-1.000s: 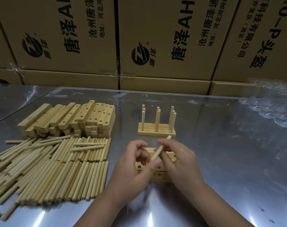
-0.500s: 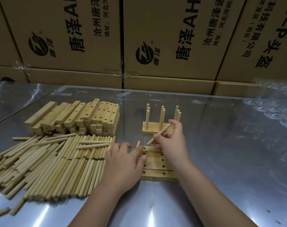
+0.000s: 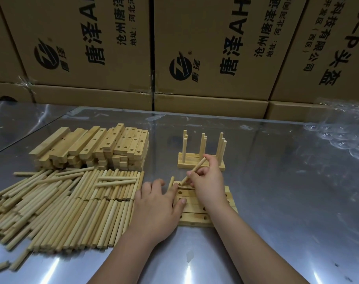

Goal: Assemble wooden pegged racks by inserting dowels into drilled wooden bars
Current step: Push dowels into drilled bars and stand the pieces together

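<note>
Several drilled wooden bars (image 3: 197, 217) lie side by side on the steel table in front of me. My right hand (image 3: 208, 181) pinches a dowel (image 3: 195, 170), tilted, its lower end at the far bar's left hole. My left hand (image 3: 157, 203) rests on the bars' left end and holds another dowel (image 3: 171, 182), whose tip sticks up past the fingers. A finished rack (image 3: 201, 165) with upright pegs stands just behind.
A wide spread of loose dowels (image 3: 61, 203) covers the table's left side, with a stack of drilled bars (image 3: 96, 148) behind it. Cardboard boxes (image 3: 205, 58) wall off the back. Clear plastic packaging (image 3: 342, 138) sits far right.
My hands lowered from a raised hold onto the bars. The right hand carried its dowel forward and down to the far bar's left hole.
</note>
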